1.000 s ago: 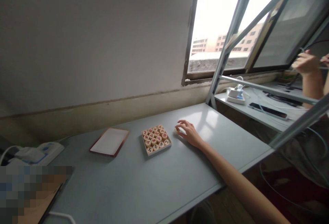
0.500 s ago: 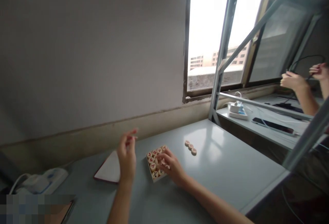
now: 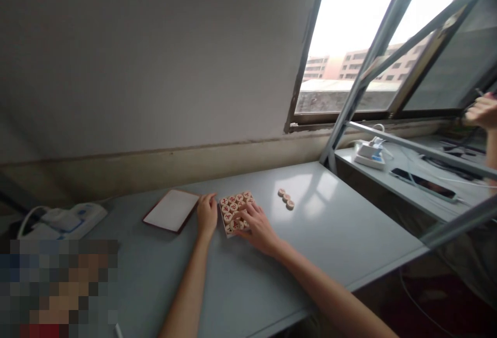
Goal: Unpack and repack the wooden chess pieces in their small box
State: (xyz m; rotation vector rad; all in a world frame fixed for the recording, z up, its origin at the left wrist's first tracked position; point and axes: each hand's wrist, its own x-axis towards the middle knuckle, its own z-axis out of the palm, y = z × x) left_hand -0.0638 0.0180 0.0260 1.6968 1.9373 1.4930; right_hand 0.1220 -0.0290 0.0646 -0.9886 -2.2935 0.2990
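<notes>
1. currently the right hand (image 3: 254,224) is arching over the near right part of the box (image 3: 229,235), fingers bent and spread; whether they are gripping a piece, i cannot tell.
2. the left hand (image 3: 207,214) is resting between box and lid (image 3: 171,211), fingers loosely bent and holding nothing that shows.
3. the box is lying flat on the table (image 3: 240,281), with round pieces (image 3: 232,206) filling whatever the right hand isn't hiding.
4. as i judge it, a bent finger could be catching a neighbouring piece and tipping it, or an uneven push could be sliding the box leftward.
5. the box is sitting slightly askew, near wall facing the person, lettered faces pointing up; being nearly square, it is showing no clear long axis.
6. rightward, three loose pieces (image 3: 286,198) are forming a row, its long axis running from far left to near right.
7. beyond, a phone (image 3: 423,185) is lying on another desk, and another person's hand (image 3: 483,112) is showing above it.
</notes>
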